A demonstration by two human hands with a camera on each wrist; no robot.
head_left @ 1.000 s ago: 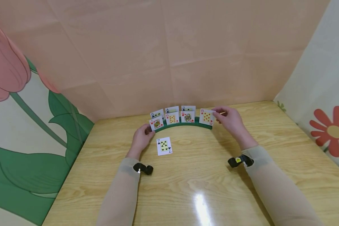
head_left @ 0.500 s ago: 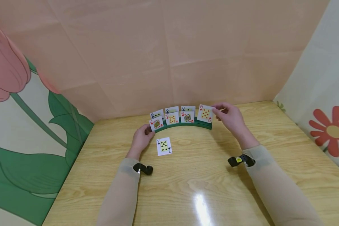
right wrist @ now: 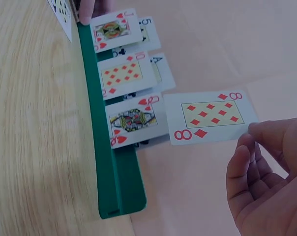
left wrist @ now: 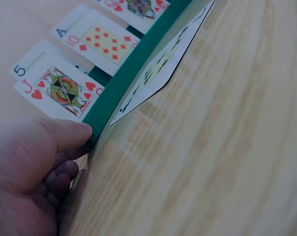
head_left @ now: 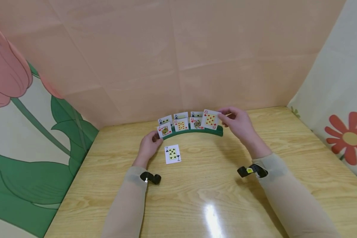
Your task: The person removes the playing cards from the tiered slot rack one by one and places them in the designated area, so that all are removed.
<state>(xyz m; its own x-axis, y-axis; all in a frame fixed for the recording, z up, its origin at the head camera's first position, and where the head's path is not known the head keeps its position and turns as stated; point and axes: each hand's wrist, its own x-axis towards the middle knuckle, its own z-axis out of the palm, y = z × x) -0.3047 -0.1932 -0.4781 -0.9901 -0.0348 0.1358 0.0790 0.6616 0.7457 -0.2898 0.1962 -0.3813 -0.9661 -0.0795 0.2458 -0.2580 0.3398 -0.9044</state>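
My right hand (head_left: pixel 236 123) pinches the eight of diamonds (right wrist: pixel 212 115) by its edge between thumb and fingers. In the head view that card overlaps the queen of hearts (head_left: pixel 197 123), above the right part of a curved green card holder (head_left: pixel 218 132). With thumb in front and fingers curled behind, my left hand (left wrist: pixel 35 162) grips the holder's left end. The jack of hearts (left wrist: pixel 62 88) and ten of diamonds (left wrist: pixel 102 42) stand in the front row. Behind them rise the five (head_left: pixel 166 118), the ace (head_left: pixel 181 114) and the two (head_left: pixel 197 114), partly hidden.
A seven of clubs (head_left: pixel 173 154) lies face up on the wooden table (head_left: pixel 196 185), in front of the holder. A pink cloth backdrop (head_left: pixel 226 59) hangs close behind. Flower-printed panels stand at both sides.
My right hand has lifted the eight of diamonds off the holder's right end and moved it leftward, toward the queen. The left hand has stayed in place.
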